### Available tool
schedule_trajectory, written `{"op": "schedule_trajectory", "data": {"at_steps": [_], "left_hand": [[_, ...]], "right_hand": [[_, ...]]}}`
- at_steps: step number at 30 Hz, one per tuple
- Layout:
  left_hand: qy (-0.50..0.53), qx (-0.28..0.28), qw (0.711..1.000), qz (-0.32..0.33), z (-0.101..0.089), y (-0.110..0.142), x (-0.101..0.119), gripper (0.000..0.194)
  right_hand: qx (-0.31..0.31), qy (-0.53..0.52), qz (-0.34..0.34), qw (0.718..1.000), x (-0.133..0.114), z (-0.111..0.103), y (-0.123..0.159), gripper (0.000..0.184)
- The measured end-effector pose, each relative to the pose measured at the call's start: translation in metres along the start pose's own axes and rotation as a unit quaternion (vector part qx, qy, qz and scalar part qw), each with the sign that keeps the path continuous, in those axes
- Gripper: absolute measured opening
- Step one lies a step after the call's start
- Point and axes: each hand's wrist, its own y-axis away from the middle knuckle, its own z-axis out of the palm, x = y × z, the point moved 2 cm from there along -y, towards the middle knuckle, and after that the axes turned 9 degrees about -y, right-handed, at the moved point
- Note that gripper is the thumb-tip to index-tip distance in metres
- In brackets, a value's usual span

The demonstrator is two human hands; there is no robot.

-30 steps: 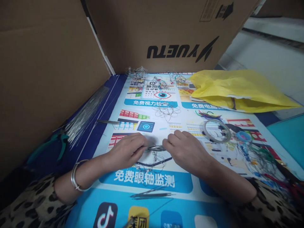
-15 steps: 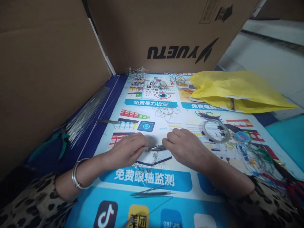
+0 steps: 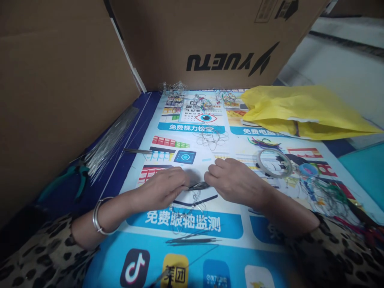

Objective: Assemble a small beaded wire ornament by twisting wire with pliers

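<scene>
Wire (image 3: pixel 196 197) in thin loops is just below a dark metal tool (image 3: pixel 199 186), near the middle of the tabletop (image 3: pixel 252 251). The right hand (image 3: pixel 232 182) is closed around the tool, perhaps to make it steady. The left hand (image 3: pixel 165 186) pinches right by the tool's tip; what it grips is too small to tell. Green pliers (image 3: pixel 83 182) and straight silver wires (image 3: pixel 111 140) lie off to the left, maybe to be easy to reach but out of the way. Tape (image 3: pixel 289 166) and a yellow bag (image 3: pixel 300 106) sit over on the right side.

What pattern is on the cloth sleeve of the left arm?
Dark leopard-like spots on a pale tan ground; this cloth sleeve shows in the head view.
</scene>
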Motion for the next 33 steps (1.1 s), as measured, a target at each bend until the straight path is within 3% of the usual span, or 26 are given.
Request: {"op": "schedule_trajectory", "data": {"at_steps": [11, 18, 33], "left_hand": [[-0.006, 0.009, 1.000, -0.001, -0.002, 0.000, 0.000, 0.017], [0.071, 0.036, 0.993, -0.086, -0.010, 0.001, -0.010, 0.012], [0.109, 0.035, 0.986, -0.120, -0.013, 0.001, -0.020, 0.014]], "right_hand": [[0.000, -0.009, 0.018, 1.000, -0.002, -0.001, -0.002, 0.013], [0.007, -0.022, 0.122, 0.992, -0.010, -0.001, 0.002, 0.015], [0.032, -0.015, 0.153, 0.988, -0.012, 0.005, 0.008, 0.013]]}}
